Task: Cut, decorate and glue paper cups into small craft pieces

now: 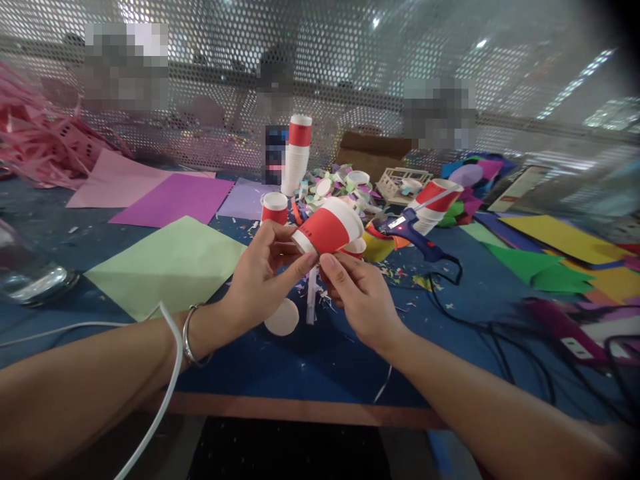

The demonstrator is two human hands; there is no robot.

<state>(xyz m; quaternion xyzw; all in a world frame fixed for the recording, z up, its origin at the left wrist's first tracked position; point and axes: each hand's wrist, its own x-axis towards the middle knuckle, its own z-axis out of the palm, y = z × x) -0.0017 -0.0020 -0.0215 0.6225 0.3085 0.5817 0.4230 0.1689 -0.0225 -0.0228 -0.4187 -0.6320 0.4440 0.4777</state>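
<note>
Both of my hands hold a red and white paper cup [330,228] tilted on its side above the blue table [310,363]. My left hand [263,270] grips the cup's narrow base end with thumb and fingers. Beneath the cup, my right hand [357,293] pinches its lower rim, where a second red cup piece [356,249] shows under it. A white paper strip [312,303] hangs down between my hands. A round white paper disc [283,318] lies on the table just below my left hand.
A blue glue gun [415,233] lies right of the cup, its black cord [480,313] trailing right. A small red cup [275,208], a tall cup stack [296,157] and paper scraps [335,187] sit behind. Coloured sheets [170,263] lie left and right. Perforated screen behind.
</note>
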